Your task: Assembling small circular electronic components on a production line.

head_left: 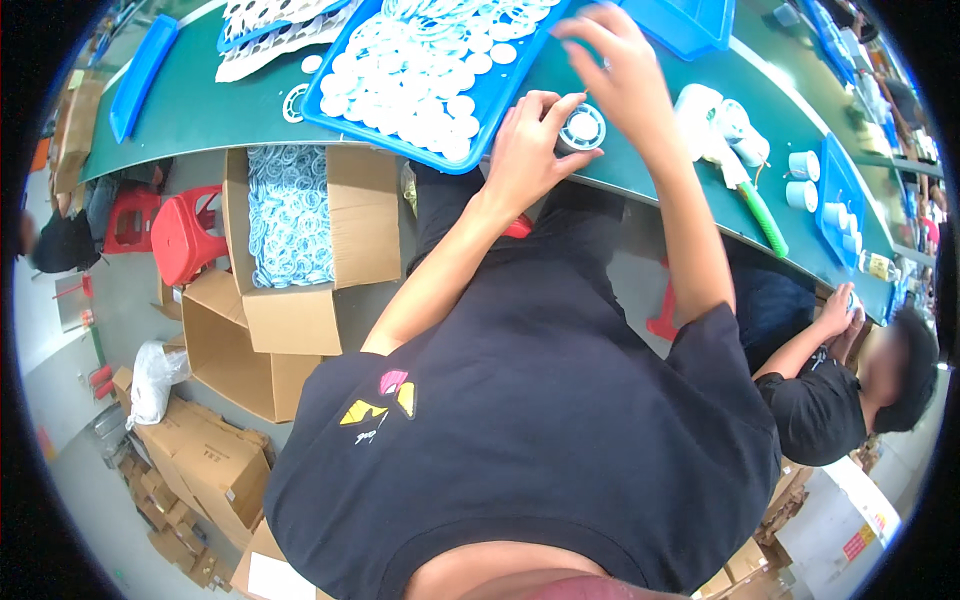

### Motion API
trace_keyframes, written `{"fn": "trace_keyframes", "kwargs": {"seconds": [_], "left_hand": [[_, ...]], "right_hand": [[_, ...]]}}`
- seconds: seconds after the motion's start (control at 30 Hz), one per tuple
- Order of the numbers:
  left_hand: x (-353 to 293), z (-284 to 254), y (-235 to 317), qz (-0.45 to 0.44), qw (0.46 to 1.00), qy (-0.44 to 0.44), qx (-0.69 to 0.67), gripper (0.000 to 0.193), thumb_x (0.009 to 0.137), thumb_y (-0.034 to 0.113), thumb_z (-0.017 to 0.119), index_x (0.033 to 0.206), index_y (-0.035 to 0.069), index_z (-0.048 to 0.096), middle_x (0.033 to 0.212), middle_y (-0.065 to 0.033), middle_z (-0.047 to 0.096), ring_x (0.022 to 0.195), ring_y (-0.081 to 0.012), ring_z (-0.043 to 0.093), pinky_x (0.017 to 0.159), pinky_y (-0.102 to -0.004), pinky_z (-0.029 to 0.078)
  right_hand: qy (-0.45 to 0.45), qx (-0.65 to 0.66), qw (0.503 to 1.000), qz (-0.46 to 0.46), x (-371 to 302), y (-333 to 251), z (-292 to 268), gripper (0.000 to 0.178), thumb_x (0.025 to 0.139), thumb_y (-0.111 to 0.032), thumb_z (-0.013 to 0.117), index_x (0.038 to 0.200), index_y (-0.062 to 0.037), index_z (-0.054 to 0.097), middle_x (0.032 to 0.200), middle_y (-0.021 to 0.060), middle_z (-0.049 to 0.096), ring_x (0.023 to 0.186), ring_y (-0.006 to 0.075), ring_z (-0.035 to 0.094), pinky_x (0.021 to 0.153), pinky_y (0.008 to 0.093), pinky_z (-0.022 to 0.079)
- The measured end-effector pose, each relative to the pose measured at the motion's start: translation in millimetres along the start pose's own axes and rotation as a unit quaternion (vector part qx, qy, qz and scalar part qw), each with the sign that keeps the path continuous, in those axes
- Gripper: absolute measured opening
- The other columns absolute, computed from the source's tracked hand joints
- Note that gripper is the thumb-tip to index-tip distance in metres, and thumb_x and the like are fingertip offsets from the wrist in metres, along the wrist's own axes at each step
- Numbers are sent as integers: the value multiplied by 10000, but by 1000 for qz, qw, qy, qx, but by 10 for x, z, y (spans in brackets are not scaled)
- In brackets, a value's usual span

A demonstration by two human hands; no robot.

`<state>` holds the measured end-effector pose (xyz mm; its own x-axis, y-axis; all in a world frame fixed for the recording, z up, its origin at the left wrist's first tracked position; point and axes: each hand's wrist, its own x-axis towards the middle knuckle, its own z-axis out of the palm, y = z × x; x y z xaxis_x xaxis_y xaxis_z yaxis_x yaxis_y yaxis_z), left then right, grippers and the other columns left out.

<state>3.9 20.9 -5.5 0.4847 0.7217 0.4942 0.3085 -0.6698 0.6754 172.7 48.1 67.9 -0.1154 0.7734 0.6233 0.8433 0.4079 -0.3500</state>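
My left hand (530, 145) is closed around a round white part (583, 128) with a dark ring and a pale centre, at the near edge of the green table (220, 105). Its thumb and fingers grip the part from the left. My right hand (622, 75) is raised just beyond and to the right of that part, fingers bent and apart; I see nothing held in it. To the left of both hands, a blue tray (487, 137) holds a heap of white discs (410, 85) and pale blue rings. One more white ring (294, 103) lies beside the tray.
White rolls (735, 120) and a green-handled tool (762, 220) lie to the right, with white cups (801, 195) and another blue tray (832, 175) beyond. A co-worker (820, 400) sits at the right. Below left stand a carton (365, 230) of blue rings and red stools (187, 235).
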Motion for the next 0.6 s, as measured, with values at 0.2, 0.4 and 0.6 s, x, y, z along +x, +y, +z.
{"fn": "trace_keyframes", "kwargs": {"seconds": [0.2,0.4,0.6], "left_hand": [[21,4,-59,13,1000,-4,-18,784,766,349,904,1444,115,587,1200,-186,602,1079,-357,623,917,-439,524],[-20,-69,-47,18,998,-57,-32,770,809,312,857,1492,146,542,1310,-177,564,1168,-365,598,1007,-462,471],[35,-51,-49,-12,997,-48,-51,710,790,317,880,1394,100,578,1273,-162,610,1160,-367,599,1008,-463,465]], "right_hand": [[-207,-225,934,-187,620,509,815,224,805,-125,726,1015,-64,774,1165,110,687,1119,304,615,991,420,525],[-143,-181,952,-201,653,403,647,314,784,-213,745,1022,-9,731,1128,132,670,1090,333,611,946,420,540],[-19,3,1000,13,207,-119,-160,417,890,-272,767,1169,14,650,1149,161,692,968,284,693,841,383,559]]}}
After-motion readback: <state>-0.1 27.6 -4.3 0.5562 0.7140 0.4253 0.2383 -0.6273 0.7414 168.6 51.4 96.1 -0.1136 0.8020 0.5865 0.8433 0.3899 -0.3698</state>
